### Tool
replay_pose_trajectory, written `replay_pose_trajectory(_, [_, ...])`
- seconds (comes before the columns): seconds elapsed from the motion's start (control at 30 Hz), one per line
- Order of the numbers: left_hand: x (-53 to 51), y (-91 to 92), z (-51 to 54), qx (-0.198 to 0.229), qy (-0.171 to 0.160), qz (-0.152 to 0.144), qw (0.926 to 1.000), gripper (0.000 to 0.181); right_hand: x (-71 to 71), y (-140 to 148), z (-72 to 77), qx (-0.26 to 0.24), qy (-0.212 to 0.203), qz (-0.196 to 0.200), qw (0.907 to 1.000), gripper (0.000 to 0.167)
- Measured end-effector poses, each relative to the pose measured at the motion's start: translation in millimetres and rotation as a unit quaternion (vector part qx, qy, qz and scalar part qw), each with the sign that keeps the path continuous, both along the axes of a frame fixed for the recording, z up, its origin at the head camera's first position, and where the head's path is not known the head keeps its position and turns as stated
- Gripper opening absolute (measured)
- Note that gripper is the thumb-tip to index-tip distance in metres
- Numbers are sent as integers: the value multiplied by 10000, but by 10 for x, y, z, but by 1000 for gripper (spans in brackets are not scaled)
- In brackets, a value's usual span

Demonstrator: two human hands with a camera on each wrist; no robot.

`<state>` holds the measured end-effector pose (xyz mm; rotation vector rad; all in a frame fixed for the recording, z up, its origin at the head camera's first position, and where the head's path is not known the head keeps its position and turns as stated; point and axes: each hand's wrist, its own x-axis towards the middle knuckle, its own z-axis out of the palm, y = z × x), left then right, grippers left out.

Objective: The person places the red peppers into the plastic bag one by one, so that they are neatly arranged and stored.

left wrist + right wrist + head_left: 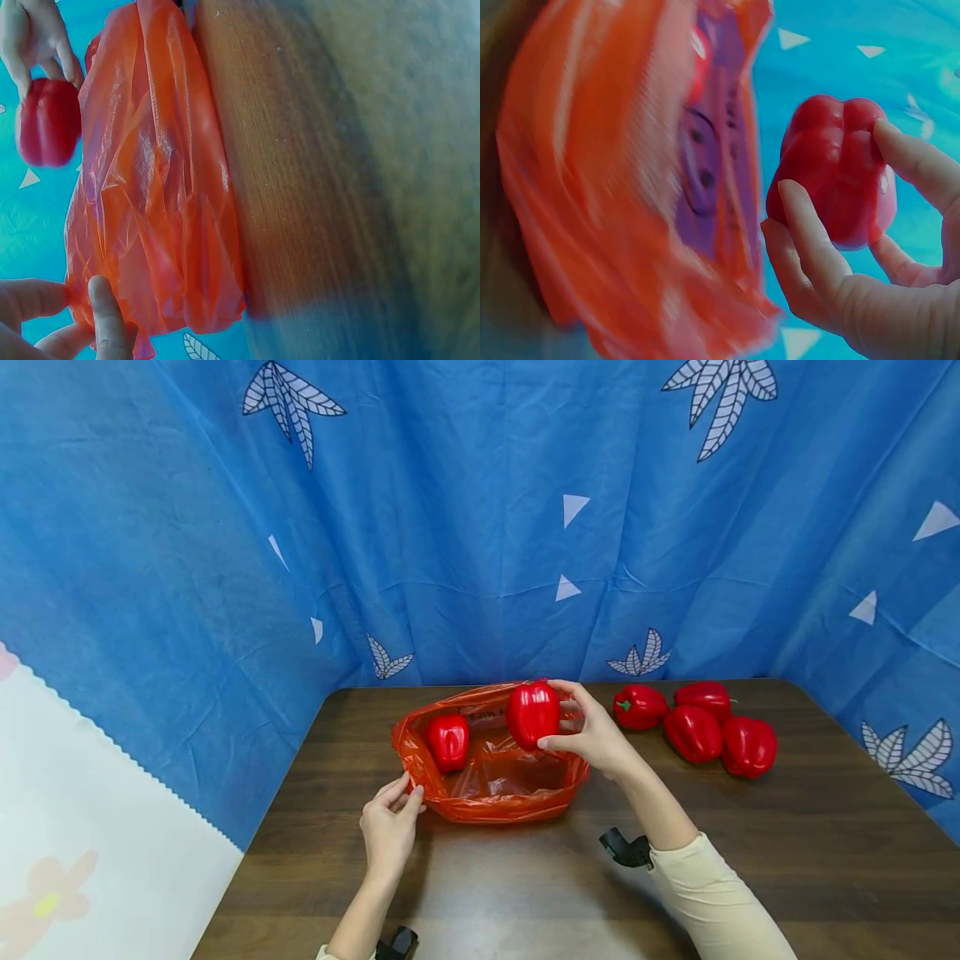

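An orange-red plastic bag (495,810) stands with its mouth spread wide on the wooden table. One red bell pepper (448,743) lies inside it at the left. My right hand (592,737) grips another red pepper (532,714) above the right part of the bag's mouth; the right wrist view shows fingers round this pepper (832,172) beside the bag (592,172). At the bag's front left rim my left hand (390,827) pinches the plastic, and in the left wrist view its thumb and fingers (109,319) hold the bag's edge (150,187).
Several red peppers (693,733) lie grouped on the table to the right of the bag. A blue curtain (480,527) with leaf prints hangs behind the table (510,877). White cloth (90,827) with a flower print is at the left.
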<state>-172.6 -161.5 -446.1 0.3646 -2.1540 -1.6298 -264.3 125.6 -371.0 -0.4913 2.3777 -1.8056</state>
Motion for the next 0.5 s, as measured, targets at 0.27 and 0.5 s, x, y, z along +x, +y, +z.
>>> replay_pose_trajectory(0.27, [8,11,11,-18,-8,20,10000,34,-168,-335,-251,-19,-404,95,9991,83])
replay_pose_trajectory(0.5, [13,3,6,-73,-56,42,9999,34,-253,-483,-406,15,-614,67,9981,81])
